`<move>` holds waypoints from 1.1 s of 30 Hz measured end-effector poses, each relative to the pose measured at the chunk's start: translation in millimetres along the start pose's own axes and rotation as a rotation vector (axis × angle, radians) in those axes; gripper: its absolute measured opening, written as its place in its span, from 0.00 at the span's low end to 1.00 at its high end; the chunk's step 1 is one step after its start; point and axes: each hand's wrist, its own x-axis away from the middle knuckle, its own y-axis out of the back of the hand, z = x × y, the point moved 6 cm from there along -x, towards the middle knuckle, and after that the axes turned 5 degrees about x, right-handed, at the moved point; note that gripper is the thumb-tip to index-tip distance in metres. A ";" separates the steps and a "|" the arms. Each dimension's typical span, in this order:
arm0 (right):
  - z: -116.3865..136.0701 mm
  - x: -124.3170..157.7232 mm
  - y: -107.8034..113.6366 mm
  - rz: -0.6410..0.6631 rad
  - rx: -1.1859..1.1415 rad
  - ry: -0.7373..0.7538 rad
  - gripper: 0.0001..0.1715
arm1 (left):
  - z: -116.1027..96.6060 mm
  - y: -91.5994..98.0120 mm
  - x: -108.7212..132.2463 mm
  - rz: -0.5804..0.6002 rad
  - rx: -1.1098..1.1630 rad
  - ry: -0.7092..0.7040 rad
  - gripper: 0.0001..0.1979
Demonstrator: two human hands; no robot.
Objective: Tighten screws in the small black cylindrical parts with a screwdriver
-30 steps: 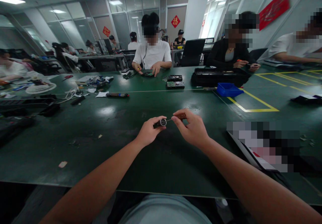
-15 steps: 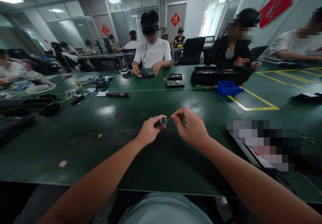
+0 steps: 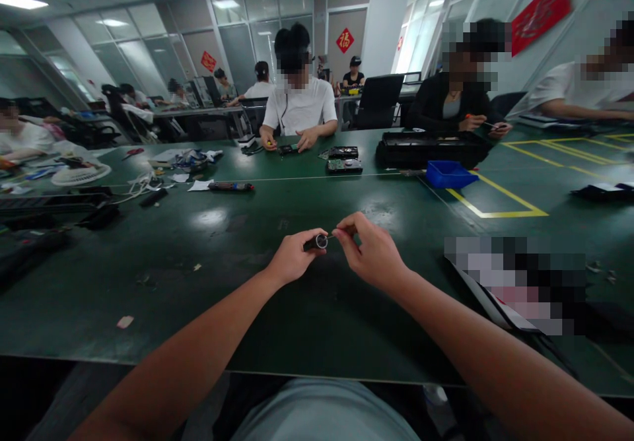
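My left hand (image 3: 291,257) is closed around a small dark cylinder (image 3: 321,241) with a silver ring at its open end, which faces me. Thumb and fingertips grip it from its two sides. To the right, my right hand (image 3: 372,249) pinches a thin rod (image 3: 331,235) between thumb and forefinger. The rod's tip is at the cylinder's ring; whether it goes inside I cannot make out. Both hands are above the green table (image 3: 297,335).
A blurred-out flat item (image 3: 510,289) lies right of my right arm. Farther off are a blue bin (image 3: 450,175), a long black casing (image 3: 430,149), a circuit board (image 3: 343,166) and a dark stick-like part (image 3: 232,187). A person in white (image 3: 300,107) works opposite.
My right hand has moved slightly left, closer to the cylinder, so less of the rod shows between them. The left hand stays nearly in place, the cylinder turned a little.
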 end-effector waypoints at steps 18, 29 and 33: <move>-10.3 0.0 6.1 -0.093 -0.112 -0.168 0.08 | 13.6 3.4 -1.1 -0.084 -0.013 0.025 0.20; -60.4 0.5 -21.8 -0.177 -0.747 -0.576 0.16 | 25.2 5.3 -2.1 -0.104 0.056 0.016 0.23; -68.7 3.2 -23.3 -0.253 -0.805 -0.638 0.14 | 20.8 5.0 -1.2 -0.098 0.039 0.014 0.22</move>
